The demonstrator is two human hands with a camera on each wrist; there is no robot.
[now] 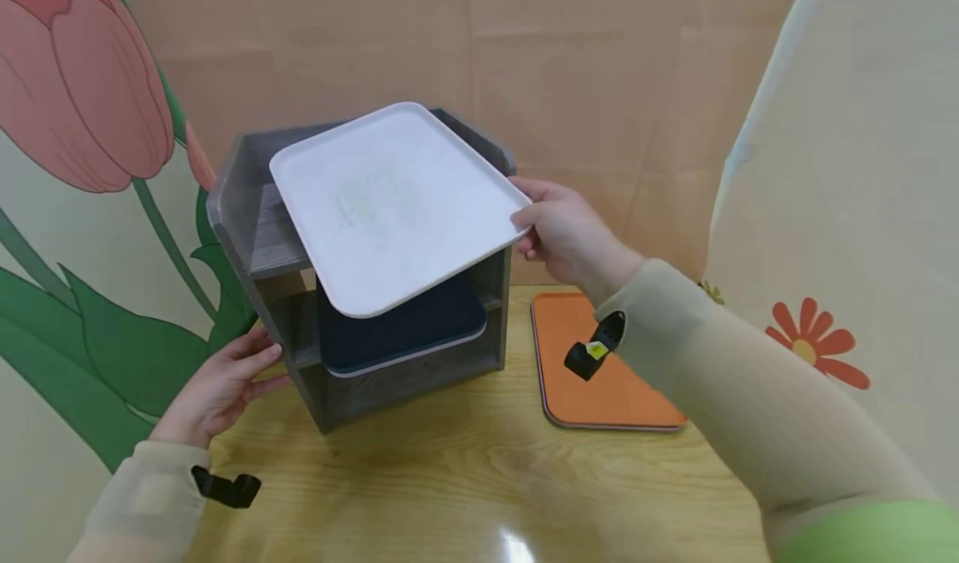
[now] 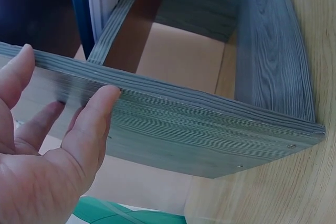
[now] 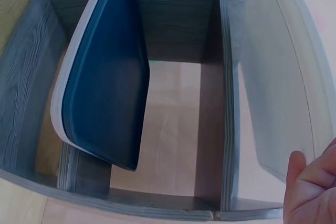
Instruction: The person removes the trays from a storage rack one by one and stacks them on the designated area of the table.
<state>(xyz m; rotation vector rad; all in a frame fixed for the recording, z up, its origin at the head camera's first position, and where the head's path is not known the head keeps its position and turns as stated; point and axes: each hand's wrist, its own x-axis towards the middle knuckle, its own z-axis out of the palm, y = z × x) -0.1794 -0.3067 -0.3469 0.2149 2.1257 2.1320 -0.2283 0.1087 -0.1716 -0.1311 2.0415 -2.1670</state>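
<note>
Here, a grey wood-grain shelf unit (image 1: 300, 238) stands on a light wooden table (image 1: 464, 480), its open front toward the person. A white tray (image 1: 390, 205) lies tilted across the top of the unit, its near corner jutting out over the front. The right hand (image 1: 569, 234) grips the tray's right edge, thumb on top and fingers curled beneath. In the middle compartment a dark blue tray (image 1: 404, 326) sits on the shelf board, poking out a little at the front; the right wrist view shows its pale rim and the open bay beside it.

The left hand (image 1: 217, 388) rests against the unit's left side panel low down, fingers straight and spread, thumb along the panel's front edge, grasping nothing. An orange tray (image 1: 599, 363) lies flat on the table just right of the unit, apart from it. Behind hang peach and cream cloth backdrops printed with a tulip and a small orange flower.
</note>
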